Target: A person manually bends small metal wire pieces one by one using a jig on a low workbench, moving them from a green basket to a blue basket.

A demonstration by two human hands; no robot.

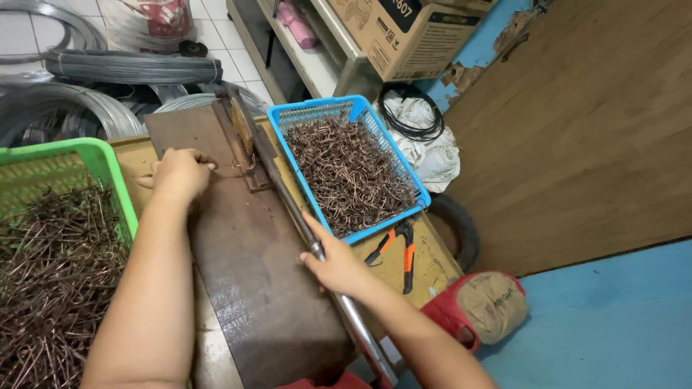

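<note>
Lever bar (288, 198) looks stiff, heavy steel; right hand (337, 265) clamped near its free end, left hand (179, 173) pinching thin springy wire (241, 165) at pivot end

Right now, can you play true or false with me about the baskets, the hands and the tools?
1. The blue basket holds bent brown wire pieces. True.
2. The right hand grips the long metal lever. True.
3. The green basket has nothing in it. False: it holds brown wire pieces too.
4. The orange-handled pliers are in the left hand. False: they lie on the bench beside the blue basket.
5. The left hand rests on the dark bench plate. True.
</note>
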